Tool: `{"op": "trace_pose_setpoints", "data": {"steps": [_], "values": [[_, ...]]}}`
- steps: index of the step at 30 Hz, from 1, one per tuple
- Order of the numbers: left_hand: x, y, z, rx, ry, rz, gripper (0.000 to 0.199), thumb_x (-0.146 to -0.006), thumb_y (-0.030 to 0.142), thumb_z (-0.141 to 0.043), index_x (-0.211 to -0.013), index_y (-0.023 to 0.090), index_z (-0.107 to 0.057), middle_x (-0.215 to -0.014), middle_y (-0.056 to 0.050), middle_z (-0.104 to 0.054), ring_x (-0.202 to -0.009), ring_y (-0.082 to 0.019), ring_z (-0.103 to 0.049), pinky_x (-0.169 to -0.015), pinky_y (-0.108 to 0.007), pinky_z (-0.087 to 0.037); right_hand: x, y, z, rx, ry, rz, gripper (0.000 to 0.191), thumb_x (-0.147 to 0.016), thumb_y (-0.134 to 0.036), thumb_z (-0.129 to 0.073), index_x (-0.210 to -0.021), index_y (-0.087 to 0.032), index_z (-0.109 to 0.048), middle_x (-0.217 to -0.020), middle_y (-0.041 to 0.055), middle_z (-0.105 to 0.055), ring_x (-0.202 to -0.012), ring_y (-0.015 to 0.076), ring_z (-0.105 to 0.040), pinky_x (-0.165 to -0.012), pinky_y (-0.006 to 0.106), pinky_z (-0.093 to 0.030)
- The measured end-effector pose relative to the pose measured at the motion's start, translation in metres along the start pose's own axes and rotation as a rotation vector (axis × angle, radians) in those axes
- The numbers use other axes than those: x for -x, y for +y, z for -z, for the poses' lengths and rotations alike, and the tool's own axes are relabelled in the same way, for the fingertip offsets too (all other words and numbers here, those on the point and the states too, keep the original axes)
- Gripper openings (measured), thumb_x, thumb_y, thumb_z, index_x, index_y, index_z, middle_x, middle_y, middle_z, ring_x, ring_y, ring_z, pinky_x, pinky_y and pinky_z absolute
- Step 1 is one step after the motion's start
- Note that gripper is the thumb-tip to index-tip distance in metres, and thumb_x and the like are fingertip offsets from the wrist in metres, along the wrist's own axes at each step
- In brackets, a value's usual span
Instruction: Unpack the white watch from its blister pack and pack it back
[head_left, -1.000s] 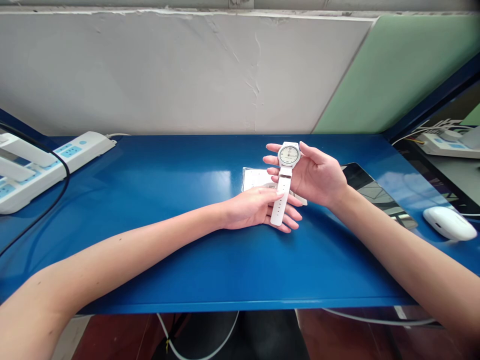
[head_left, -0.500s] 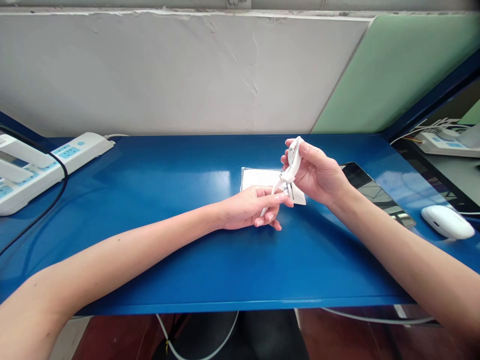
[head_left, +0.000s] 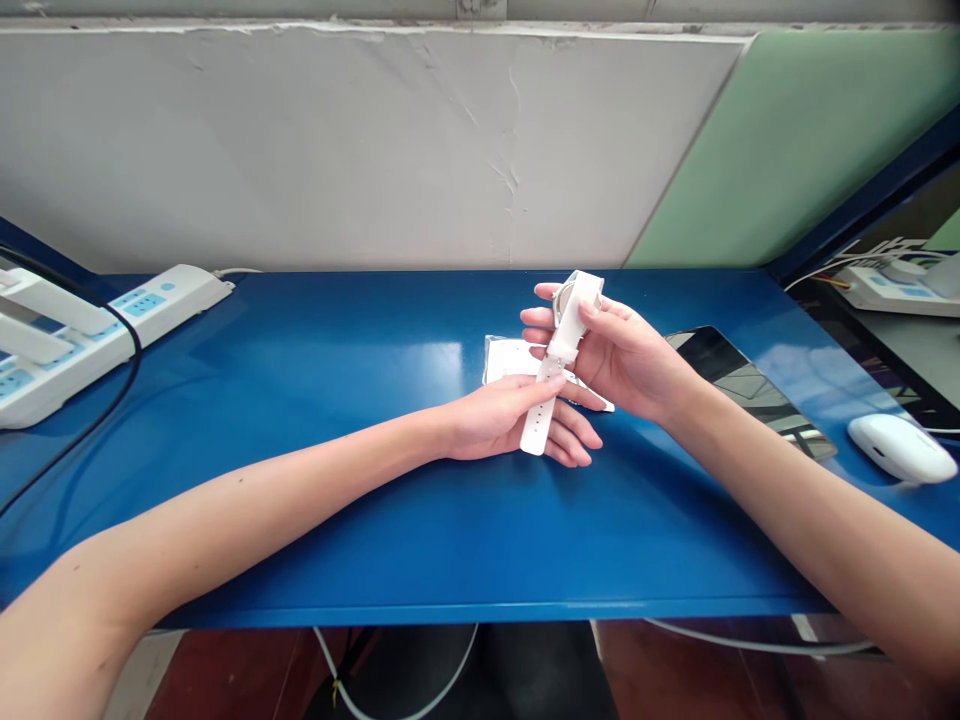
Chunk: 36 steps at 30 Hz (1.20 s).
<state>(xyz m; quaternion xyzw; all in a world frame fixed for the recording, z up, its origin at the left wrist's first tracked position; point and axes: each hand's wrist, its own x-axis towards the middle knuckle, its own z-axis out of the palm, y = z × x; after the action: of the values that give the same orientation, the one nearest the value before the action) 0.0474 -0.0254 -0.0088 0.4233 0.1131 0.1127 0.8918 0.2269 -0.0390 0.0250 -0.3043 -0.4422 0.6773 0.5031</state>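
A white wristwatch [head_left: 568,325] with a holed strap is held above the desk, its strap looped through the buckle and the free end hanging down. My right hand [head_left: 622,350] grips the upper part, thumb on the strap and fingers behind the watch case. My left hand [head_left: 517,415] pinches the strap's lower end between thumb and forefinger, its other fingers stretched out behind. Under the hands lies a small white card or packet [head_left: 510,358], partly covered; what is on it cannot be made out.
On the blue desk [head_left: 337,510], a white power strip [head_left: 172,295] with plugs and a black cable [head_left: 136,350] lie left. To the right are a dark phone or tablet [head_left: 712,360] partly behind my forearm, and a white mouse [head_left: 900,447]. A wall closes the back.
The watch has turned so the strap's broad holed face shows. My left fingers have opened out below the strap, and my right hand has shifted slightly left.
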Motion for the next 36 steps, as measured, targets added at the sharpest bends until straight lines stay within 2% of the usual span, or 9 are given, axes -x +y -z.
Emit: {"op": "trace_pose_setpoints", "data": {"steps": [4,8,15,21,28,36], "values": [[0.0,0.0002,-0.0007,-0.011,0.0,0.003,0.033,-0.1,0.036,-0.058,-0.121,0.012,-0.065,-0.101,-0.014,-0.074,-0.089,-0.022,-0.074,-0.087,-0.038,-0.055,-0.0015,-0.0022,0.0019,-0.026,0.041,0.021,0.022,-0.096,-0.034,-0.058,-0.114,-0.026,-0.07,-0.104,-0.0005,-0.075,-0.087,0.0148,-0.07,-0.085,0.03,-0.06],[0.0002,0.0006,-0.0007,-0.009,-0.011,0.023,0.033,-0.099,0.035,-0.059,-0.122,0.011,-0.064,-0.107,-0.016,-0.073,-0.097,-0.026,-0.073,-0.093,-0.042,-0.053,-0.0019,-0.0026,0.0016,-0.048,0.071,0.019,0.021,-0.094,-0.032,-0.06,-0.112,-0.026,-0.07,-0.096,-0.0015,-0.074,-0.081,0.0138,-0.069,-0.083,0.028,-0.059],[0.0006,0.0031,-0.0049,-0.008,0.036,0.011,0.028,-0.098,0.023,-0.06,-0.124,0.015,-0.059,-0.112,-0.017,-0.072,-0.103,-0.028,-0.073,-0.096,-0.047,-0.052,-0.0004,-0.0068,0.002,0.026,0.079,0.007,0.027,-0.09,-0.039,-0.066,-0.113,-0.027,-0.07,-0.101,0.0008,-0.074,-0.085,0.0166,-0.069,-0.083,0.031,-0.059],[0.0006,0.0029,-0.0046,-0.032,0.017,0.013,0.028,-0.099,0.023,-0.058,-0.125,0.013,-0.061,-0.117,-0.018,-0.07,-0.109,-0.029,-0.071,-0.098,-0.047,-0.051,-0.0011,-0.0064,0.0038,0.01,0.078,0.019,0.027,-0.09,-0.04,-0.066,-0.115,-0.031,-0.068,-0.098,-0.002,-0.074,-0.085,0.0145,-0.07,-0.085,0.029,-0.058],[0.0015,0.0024,-0.0024,-0.038,0.009,0.02,0.032,-0.097,0.024,-0.063,-0.127,0.012,-0.064,-0.127,-0.02,-0.066,-0.118,-0.029,-0.066,-0.104,-0.048,-0.048,-0.002,-0.0044,0.0058,0.005,0.066,-0.004,0.028,-0.092,-0.043,-0.063,-0.111,-0.024,-0.07,-0.101,0.0006,-0.076,-0.087,0.0149,-0.07,-0.087,0.03,-0.058],[0.0018,0.0018,-0.001,-0.004,-0.01,0.011,0.032,-0.095,0.021,-0.065,-0.125,0.011,-0.066,-0.127,-0.019,-0.067,-0.119,-0.029,-0.066,-0.105,-0.046,-0.047,-0.0002,-0.0072,0.0049,-0.008,0.038,-0.044,0.025,-0.092,-0.034,-0.06,-0.109,-0.021,-0.073,-0.106,0.0037,-0.076,-0.088,0.0168,-0.069,-0.088,0.031,-0.058]]}}
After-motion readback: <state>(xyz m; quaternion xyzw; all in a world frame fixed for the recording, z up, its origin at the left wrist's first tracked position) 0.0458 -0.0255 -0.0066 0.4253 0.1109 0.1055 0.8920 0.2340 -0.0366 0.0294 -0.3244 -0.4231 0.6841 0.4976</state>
